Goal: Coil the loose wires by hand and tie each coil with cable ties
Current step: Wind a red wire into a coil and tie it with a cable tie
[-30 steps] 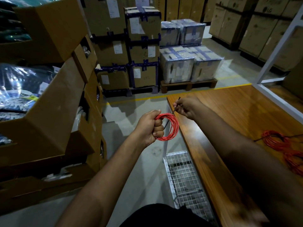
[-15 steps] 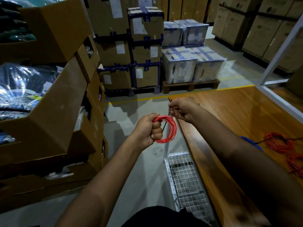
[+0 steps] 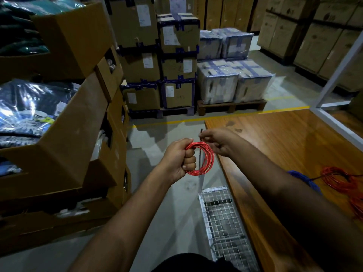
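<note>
My left hand (image 3: 179, 157) grips a small coil of red wire (image 3: 208, 160) by its left side, out over the floor beside the table. A thin black cable tie (image 3: 200, 152) runs up through the coil's opening. My right hand (image 3: 217, 140) pinches the tie's upper end just above the coil. On the wooden table (image 3: 275, 146) at the right lie more loose red wire (image 3: 341, 179) and a blue wire (image 3: 300, 176), partly hidden behind my right forearm.
Stacked open cardboard boxes (image 3: 64, 122) with bagged goods stand close on the left. A white wire-mesh basket (image 3: 222, 216) sits on the floor under the table's edge. Wrapped boxes on a pallet (image 3: 231, 83) stand beyond. A white metal frame (image 3: 334, 79) rises at the table's right.
My right hand has moved left and closer to the coil, bringing the tie's upper end down towards it. The left hand keeps its grip on the coil.
</note>
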`<act>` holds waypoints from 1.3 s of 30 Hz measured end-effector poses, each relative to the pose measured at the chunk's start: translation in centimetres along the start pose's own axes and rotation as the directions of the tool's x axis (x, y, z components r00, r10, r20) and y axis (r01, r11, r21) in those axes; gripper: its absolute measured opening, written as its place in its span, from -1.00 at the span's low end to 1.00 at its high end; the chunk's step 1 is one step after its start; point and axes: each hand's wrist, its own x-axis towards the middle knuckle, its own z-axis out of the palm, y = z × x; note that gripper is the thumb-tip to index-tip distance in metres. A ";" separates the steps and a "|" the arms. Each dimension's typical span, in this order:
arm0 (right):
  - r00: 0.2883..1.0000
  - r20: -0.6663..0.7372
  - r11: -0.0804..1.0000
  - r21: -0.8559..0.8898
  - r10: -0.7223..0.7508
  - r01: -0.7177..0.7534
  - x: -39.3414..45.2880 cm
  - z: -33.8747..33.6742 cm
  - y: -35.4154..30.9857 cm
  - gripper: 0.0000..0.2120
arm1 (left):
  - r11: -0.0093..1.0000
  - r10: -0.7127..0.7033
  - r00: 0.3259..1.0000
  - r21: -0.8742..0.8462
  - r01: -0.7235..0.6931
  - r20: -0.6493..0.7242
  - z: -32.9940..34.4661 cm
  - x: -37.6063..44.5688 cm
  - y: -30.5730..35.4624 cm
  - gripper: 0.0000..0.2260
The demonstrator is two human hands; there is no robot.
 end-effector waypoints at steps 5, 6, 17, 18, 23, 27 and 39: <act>0.999 0.040 0.980 -0.196 -0.034 0.041 -1.6 1.1 0.7 -0.82 | 1.000 -0.012 0.998 0.018 0.013 -0.054 -0.3 0.7 -0.8 -0.67; 0.998 0.025 0.974 -0.221 -0.053 0.057 -1.7 1.1 0.7 -0.83 | 1.000 -0.021 0.998 0.020 0.022 -0.060 -0.3 0.8 -0.9 -0.67; 0.914 -0.030 0.861 -0.348 -0.405 0.370 -4.1 0.1 2.6 -0.87 | 0.997 -0.049 0.997 0.056 0.052 -0.057 0.2 0.7 -1.8 -0.70; 0.854 -0.059 0.797 -0.399 -0.517 0.454 -4.7 -0.1 3.3 -0.88 | 0.997 -0.058 0.997 0.046 0.060 -0.060 0.1 0.7 -1.8 -0.69; 0.542 0.192 0.285 -0.683 -0.818 0.673 -9.2 -1.6 8.4 -0.65 | 0.993 -0.117 0.991 0.009 0.118 -0.061 -0.6 0.7 -1.6 -0.65; 0.464 0.426 0.019 -0.721 -0.776 0.693 -9.5 -2.4 10.9 -0.64 | 0.983 -0.182 0.980 0.011 0.183 -0.079 -0.7 0.9 -2.2 -0.61; 0.485 0.014 0.444 -0.382 -0.875 0.811 -11.0 -1.1 13.3 -0.84 | 0.980 -0.039 0.984 0.187 0.072 -0.175 0.3 0.9 -5.6 -0.76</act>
